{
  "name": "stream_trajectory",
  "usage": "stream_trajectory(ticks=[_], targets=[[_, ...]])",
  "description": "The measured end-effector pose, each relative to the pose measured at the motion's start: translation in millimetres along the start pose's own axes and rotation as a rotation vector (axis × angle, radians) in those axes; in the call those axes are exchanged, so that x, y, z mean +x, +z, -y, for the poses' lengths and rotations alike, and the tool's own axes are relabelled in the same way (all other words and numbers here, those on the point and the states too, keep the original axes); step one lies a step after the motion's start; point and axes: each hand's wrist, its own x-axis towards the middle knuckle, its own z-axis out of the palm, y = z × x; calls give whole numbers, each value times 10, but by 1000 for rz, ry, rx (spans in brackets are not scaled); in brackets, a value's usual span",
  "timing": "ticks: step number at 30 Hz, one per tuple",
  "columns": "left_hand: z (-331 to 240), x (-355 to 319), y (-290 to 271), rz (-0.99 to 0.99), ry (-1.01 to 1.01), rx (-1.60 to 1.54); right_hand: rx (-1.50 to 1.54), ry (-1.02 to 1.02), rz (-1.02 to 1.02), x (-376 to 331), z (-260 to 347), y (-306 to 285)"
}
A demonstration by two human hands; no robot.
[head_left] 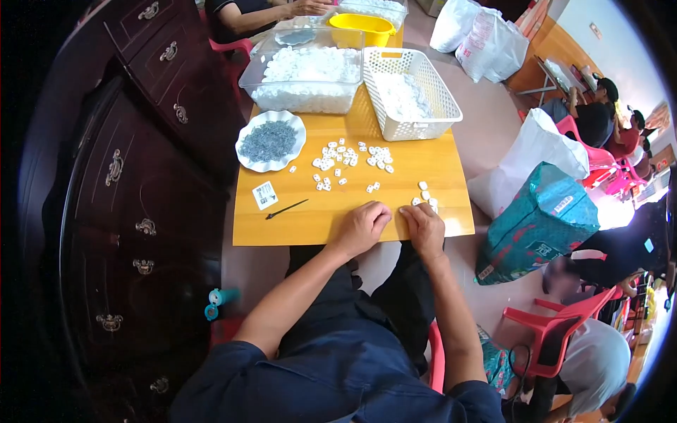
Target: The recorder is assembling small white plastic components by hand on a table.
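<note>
Both of my hands rest near the front edge of the yellow wooden table. My left hand (pixel 364 227) is closed with its fingers curled in; whatever it may hold is hidden. Just to its right, my right hand (pixel 425 228) has its fingers pressed together, and I cannot make out anything between them. A few white plastic pieces (pixel 423 186) lie right beyond the right fingertips. Farther up the table is a loose scatter of small white pieces with dark holes (pixel 328 163). A thin black tool (pixel 287 209) lies left of my left hand, by a white printed card (pixel 265 196).
A scalloped white plate (pixel 300 127) holds small grey-blue parts. Behind stand a clear bin (pixel 303 102) of white pieces, a white perforated basket (pixel 451 113) and a yellow basin (pixel 361 28). A dark cabinet (pixel 169 176) borders the left; a teal bag (pixel 539 233) stands right. Other people sit nearby.
</note>
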Motion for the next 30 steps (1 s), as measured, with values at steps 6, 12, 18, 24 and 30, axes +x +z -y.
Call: stream_trajectory(ticks=[6,12,18,24,30], targets=[[-112,34,-30,63,-28,21,132,22,-50,-5,-16,-24],[-123,62,-13,87,-26,60,87,-24,-37,-49,-65,-54],[-146,101,-6,128,-35,116,87,9,-57,-33,-64,-38],[-119,121,-18,149,-66,96,229,204,-27,74,-23,-63],[-148,167,-39,164,-74,73,129,94,-13,605,65,93]])
